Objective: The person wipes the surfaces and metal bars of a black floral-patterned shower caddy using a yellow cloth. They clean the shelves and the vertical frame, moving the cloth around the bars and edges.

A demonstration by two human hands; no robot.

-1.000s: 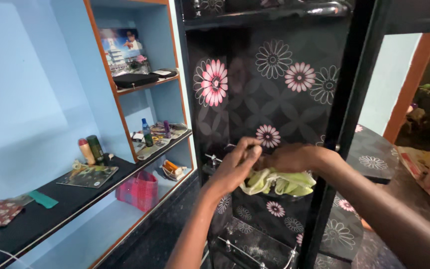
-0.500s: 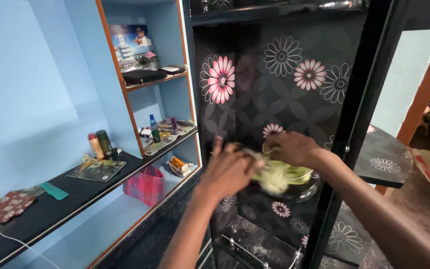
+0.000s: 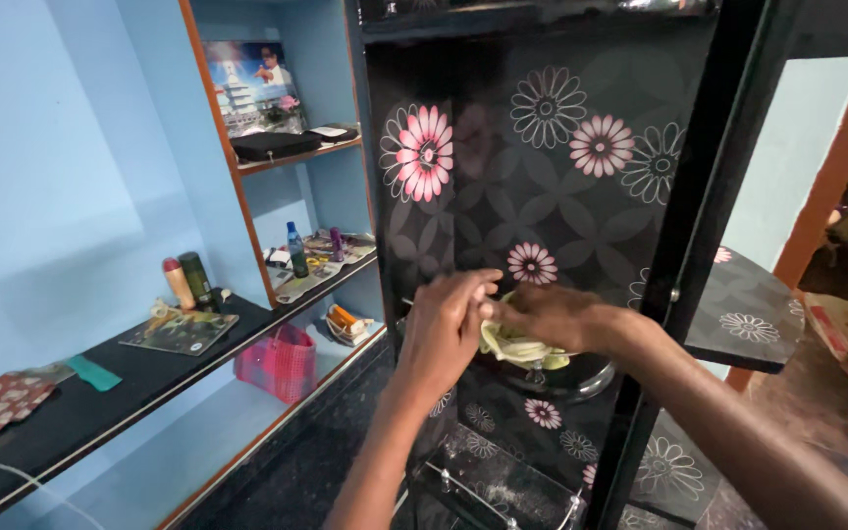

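Floral black cabinet panels are backing both hands, left hand (image 3: 441, 329) and right hand (image 3: 552, 316) pinching the pale green cloth (image 3: 514, 345) bunched between them, which could be slipping off if either grip loosens.

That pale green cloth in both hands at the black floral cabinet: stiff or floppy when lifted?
Likely floppy: the pale green cloth bunches into soft folds between the left hand and right hand. Probably light, since fingers alone pinch it. It seems to sag toward the dark round dish below, so a loose end may trail if lifted by one corner.
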